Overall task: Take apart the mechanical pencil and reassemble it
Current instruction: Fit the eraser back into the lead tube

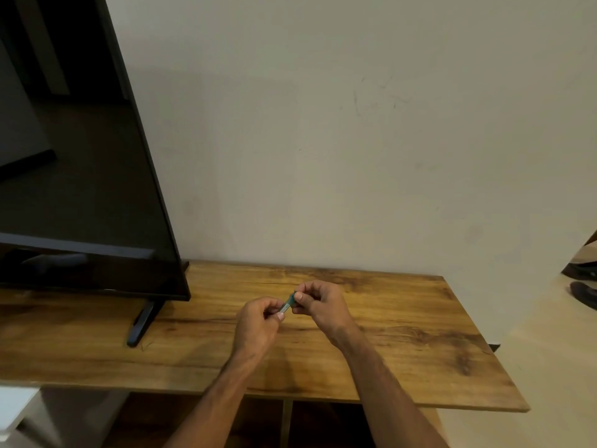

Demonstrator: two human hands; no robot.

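A short stretch of the teal mechanical pencil (pixel 288 302) shows between my two hands, held above the wooden table (pixel 403 334). My left hand (pixel 258 324) pinches its lower, paler end with thumb and fingers. My right hand (pixel 318 302) grips the upper end, fingers curled around it. The rest of the pencil is hidden inside both fists, so I cannot tell whether any part has come loose.
A large dark television (pixel 80 156) stands on the table's left side, its black foot (pixel 142 324) reaching toward the front. A plain wall rises behind. The table's right edge drops to the floor, where dark shoes (pixel 583 292) lie.
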